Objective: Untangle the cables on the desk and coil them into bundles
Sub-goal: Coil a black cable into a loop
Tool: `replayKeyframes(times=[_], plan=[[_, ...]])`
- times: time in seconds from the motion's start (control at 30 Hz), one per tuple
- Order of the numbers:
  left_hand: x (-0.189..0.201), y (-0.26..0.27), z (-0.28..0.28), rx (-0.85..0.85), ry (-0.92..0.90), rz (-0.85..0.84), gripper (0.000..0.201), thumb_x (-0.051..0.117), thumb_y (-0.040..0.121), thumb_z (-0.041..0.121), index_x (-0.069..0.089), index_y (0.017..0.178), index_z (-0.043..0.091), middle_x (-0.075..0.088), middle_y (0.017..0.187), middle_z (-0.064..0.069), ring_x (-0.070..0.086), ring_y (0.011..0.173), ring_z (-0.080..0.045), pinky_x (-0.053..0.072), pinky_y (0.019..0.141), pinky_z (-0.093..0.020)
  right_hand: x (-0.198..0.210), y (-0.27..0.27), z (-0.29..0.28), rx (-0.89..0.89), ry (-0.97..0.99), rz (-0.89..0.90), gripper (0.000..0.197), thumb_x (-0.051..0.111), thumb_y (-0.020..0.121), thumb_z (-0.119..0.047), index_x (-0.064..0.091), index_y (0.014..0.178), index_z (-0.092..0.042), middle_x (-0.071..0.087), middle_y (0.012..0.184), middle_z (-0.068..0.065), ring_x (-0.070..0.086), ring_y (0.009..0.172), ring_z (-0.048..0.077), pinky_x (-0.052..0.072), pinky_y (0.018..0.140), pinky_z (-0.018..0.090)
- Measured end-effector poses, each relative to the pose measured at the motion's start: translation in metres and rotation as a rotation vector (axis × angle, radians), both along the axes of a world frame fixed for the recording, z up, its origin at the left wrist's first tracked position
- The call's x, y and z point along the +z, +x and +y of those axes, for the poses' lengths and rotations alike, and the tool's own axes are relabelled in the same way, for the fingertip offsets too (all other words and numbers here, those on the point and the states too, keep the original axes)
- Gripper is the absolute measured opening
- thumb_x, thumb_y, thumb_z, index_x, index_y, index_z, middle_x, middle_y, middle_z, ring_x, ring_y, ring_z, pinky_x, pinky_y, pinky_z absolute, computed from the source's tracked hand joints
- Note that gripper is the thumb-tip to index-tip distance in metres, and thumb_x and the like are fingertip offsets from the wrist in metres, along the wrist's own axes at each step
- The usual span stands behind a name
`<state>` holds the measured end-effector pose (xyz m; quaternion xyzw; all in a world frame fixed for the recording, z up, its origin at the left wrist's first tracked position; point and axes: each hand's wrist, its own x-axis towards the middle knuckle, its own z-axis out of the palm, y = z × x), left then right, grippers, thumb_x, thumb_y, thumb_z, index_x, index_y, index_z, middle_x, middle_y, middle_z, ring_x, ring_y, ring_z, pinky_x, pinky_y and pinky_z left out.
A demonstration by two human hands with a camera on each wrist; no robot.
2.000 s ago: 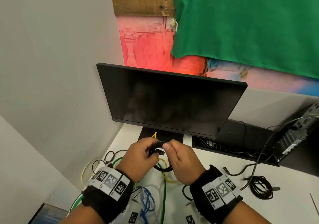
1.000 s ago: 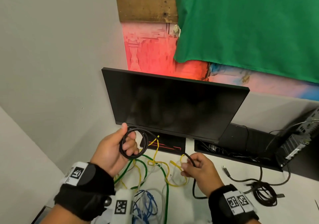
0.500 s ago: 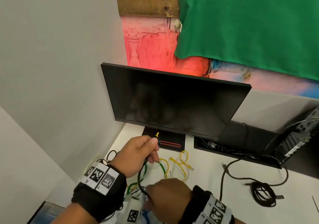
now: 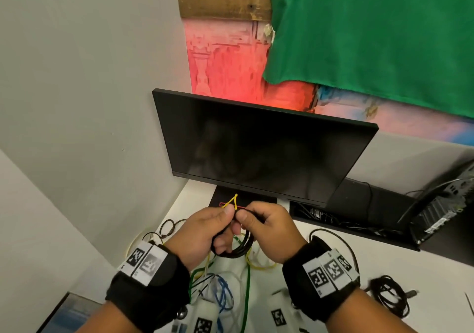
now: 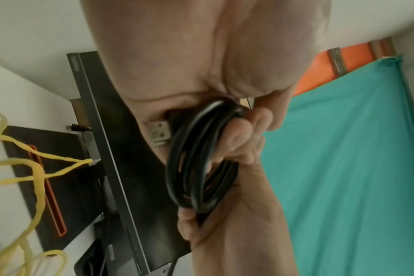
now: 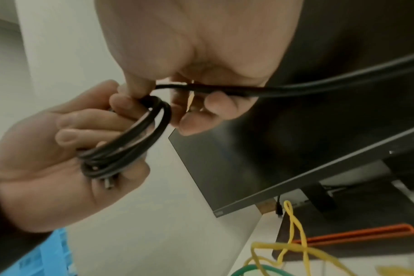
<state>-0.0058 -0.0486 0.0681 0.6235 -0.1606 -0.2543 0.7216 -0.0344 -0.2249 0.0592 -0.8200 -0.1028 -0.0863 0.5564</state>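
Note:
A black cable (image 4: 241, 249) is wound into a small coil of several loops, held up above the desk in front of the monitor. My left hand (image 4: 223, 227) grips the coil with its fingers through the loops; the coil (image 5: 196, 158) and its metal USB plug (image 5: 159, 134) show against the palm. My right hand (image 4: 256, 221) meets it from the right and pinches the cable's free strand (image 6: 225, 89) against the top of the coil (image 6: 130, 138). Below the hands a tangle of yellow (image 4: 259, 265), green (image 4: 247, 296) and blue (image 4: 223, 297) cables lies on the white desk (image 4: 320, 294).
A dark monitor (image 4: 261, 148) stands right behind the hands, its black base (image 6: 357, 233) carrying an orange stripe. Another black cable bundle (image 4: 389, 298) lies at the right front. A black cable tray (image 4: 359, 221) and a small computer (image 4: 441, 217) stand at the back right. A wall closes the left side.
My right hand has come up from low at the desk's front to meet my left hand, bringing the cable strand to the coil. The left hand still holds the coil.

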Motion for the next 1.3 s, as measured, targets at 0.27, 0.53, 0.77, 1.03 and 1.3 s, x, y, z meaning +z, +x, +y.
replayKeyframes(times=[0.27,0.53,0.77,1.03,1.3], plan=[[0.006,0.003,-0.002,0.102,-0.064,0.128,0.041,0.054,0.088,0.044,0.061,0.064,0.012,0.037,0.045,-0.002,0.037,0.042,-0.018,0.045,0.055,-0.032,-0.026,-0.010,0.026,-0.071,0.092,0.001,0.028,0.039,0.094,-0.059,0.059,0.092,-0.038,0.065,0.076,-0.010,0.058,0.062,0.007,0.046,0.058,0.024],[0.006,-0.003,-0.004,0.116,-0.284,0.384,0.034,0.053,0.082,0.036,0.061,0.067,0.006,0.033,0.037,0.003,0.032,0.033,-0.013,0.042,0.047,-0.029,-0.027,-0.005,0.032,-0.066,0.198,-0.006,0.035,0.041,0.095,-0.056,0.056,0.080,-0.028,0.053,0.063,-0.011,0.048,0.056,0.009,0.042,0.055,0.028],[0.027,0.020,0.034,0.328,-0.324,0.325,0.032,0.050,0.084,0.037,0.054,0.068,0.010,0.026,0.038,0.008,0.025,0.034,-0.011,0.037,0.047,-0.028,-0.081,-0.013,-0.026,-0.189,-0.032,0.200,0.018,0.069,0.090,-0.028,0.056,0.084,-0.038,0.059,0.070,-0.007,0.055,0.063,0.005,0.049,0.065,0.023],[0.006,0.019,0.017,0.294,-0.125,0.057,0.039,0.054,0.088,0.041,0.066,0.083,0.004,0.057,0.059,-0.010,0.051,0.053,-0.021,0.050,0.062,-0.034,-0.075,-0.010,-0.009,-0.092,-0.786,0.349,0.014,0.045,0.102,-0.027,0.055,0.094,-0.023,0.066,0.094,0.001,0.064,0.087,0.025,0.046,0.071,0.032],[-0.010,0.016,0.006,-0.016,0.444,-0.253,0.031,0.051,0.099,0.031,0.064,0.085,0.007,0.073,0.068,-0.005,0.063,0.057,-0.013,0.051,0.063,-0.024,-0.003,-0.040,0.031,0.412,-0.885,0.081,0.022,0.048,0.096,-0.046,0.052,0.096,-0.024,0.061,0.093,0.000,0.053,0.076,0.022,0.035,0.066,0.032]])
